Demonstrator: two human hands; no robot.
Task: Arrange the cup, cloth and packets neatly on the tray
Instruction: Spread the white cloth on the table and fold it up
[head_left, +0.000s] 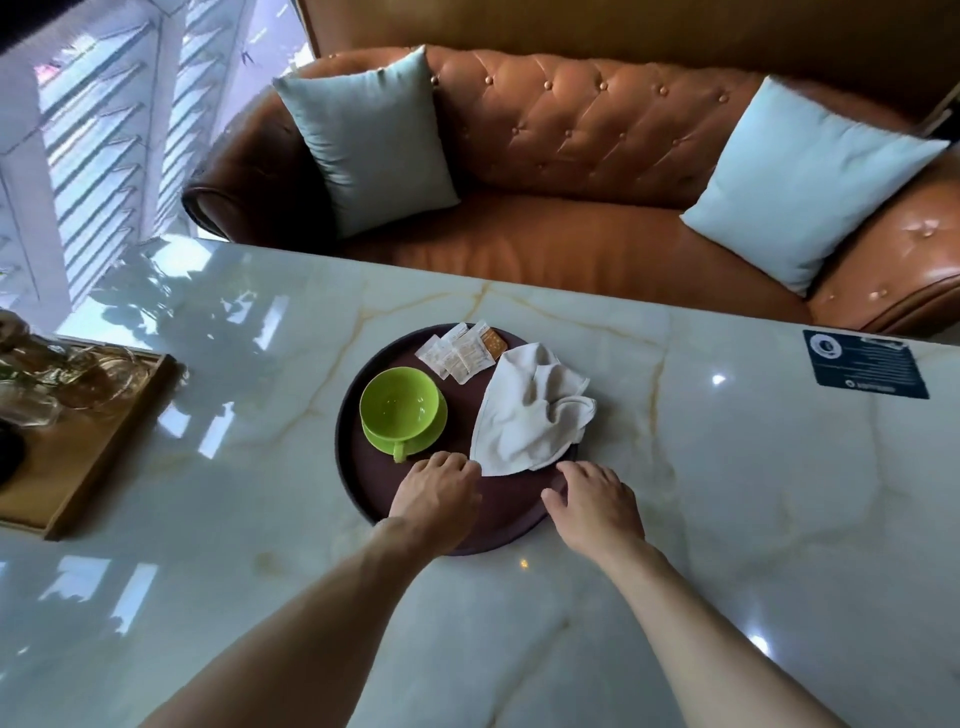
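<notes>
Your left hand (436, 493) touches the crumpled white cloth (524, 415) on the round maroon tray (511, 512), grip unclear. Your right hand (592, 501) spreads relaxed.

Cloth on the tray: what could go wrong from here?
The left hand sits close beside the cup handle; tugging the cloth could knock it.
The cloth overhangs the tray rim on the right and might slide off.
The packets lie at the far rim; a dragged cloth may push them off.
</notes>
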